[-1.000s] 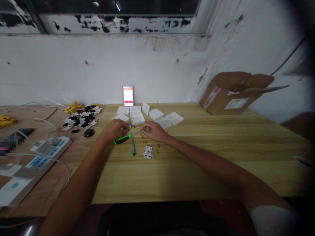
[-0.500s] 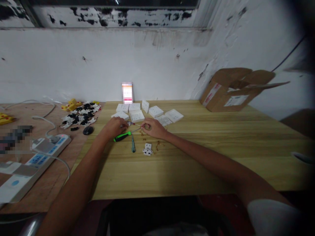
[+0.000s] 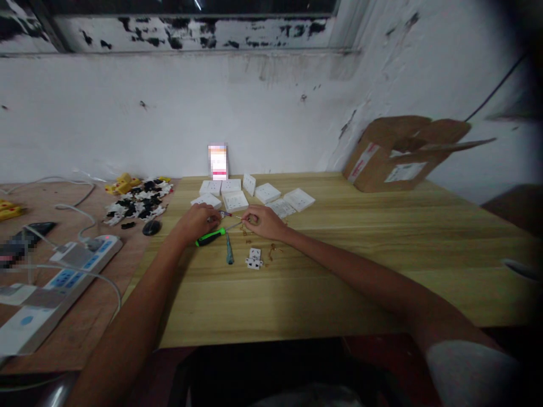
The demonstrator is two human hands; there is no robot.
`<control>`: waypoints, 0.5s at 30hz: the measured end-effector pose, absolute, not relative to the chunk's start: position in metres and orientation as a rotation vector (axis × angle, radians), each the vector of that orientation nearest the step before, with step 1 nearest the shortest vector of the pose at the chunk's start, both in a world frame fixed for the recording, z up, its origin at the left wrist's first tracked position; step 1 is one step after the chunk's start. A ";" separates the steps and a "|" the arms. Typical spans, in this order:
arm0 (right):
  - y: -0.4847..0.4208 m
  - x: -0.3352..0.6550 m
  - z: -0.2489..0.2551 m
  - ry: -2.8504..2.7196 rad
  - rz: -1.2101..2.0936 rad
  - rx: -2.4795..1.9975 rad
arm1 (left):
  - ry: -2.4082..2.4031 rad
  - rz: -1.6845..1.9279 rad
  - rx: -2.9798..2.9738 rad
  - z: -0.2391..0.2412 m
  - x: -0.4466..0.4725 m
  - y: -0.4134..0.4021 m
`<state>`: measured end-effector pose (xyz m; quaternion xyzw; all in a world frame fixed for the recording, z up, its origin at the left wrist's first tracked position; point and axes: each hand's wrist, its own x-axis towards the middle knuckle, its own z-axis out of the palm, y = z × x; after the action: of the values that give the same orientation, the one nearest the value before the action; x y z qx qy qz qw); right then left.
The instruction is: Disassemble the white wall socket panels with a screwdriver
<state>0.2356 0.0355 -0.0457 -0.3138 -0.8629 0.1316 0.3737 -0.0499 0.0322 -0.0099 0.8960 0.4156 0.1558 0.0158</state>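
Note:
My left hand (image 3: pixel 199 220) is closed at the fingertips on a small piece with a red part (image 3: pixel 227 214). From it a thin metal rod (image 3: pixel 236 217) runs to my right hand (image 3: pixel 263 220), whose fingers pinch its other end; its kind is too small to tell. Just below lies a green and black screwdriver (image 3: pixel 210 237), its shaft pointing right. A small teal-handled screwdriver (image 3: pixel 229 250) rests beside it. Nearer me sits a white socket insert (image 3: pixel 254 259) with dark slots. Small brass pieces (image 3: pixel 272 251) are scattered to its right and under my right hand.
Several white socket plates (image 3: pixel 267 193) lie behind my hands, and a lit phone (image 3: pixel 218 162) leans on the wall. To the left are a power strip (image 3: pixel 63 282), a mouse (image 3: pixel 151 228) and a pile of black and white parts (image 3: pixel 139 200). A cardboard box (image 3: pixel 394 158) stands back right.
The view has shifted very slightly. Both hands keep their hold in the same place, and nothing on the table has visibly moved.

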 end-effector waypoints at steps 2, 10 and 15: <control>0.036 0.236 -0.046 -2.209 0.341 -0.795 | 1.298 0.486 2.790 -0.010 -0.049 0.033; 0.035 0.235 -0.045 -2.202 0.342 -0.773 | 1.313 0.464 2.761 -0.015 -0.047 0.037; 0.036 0.236 -0.046 -2.197 0.341 -0.779 | 1.294 0.473 2.790 -0.015 -0.046 0.037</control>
<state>0.2356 0.0359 -0.0461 -0.3056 -0.8615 0.1337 0.3828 -0.0461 0.0366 -0.0147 0.8966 0.4157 0.1519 0.0150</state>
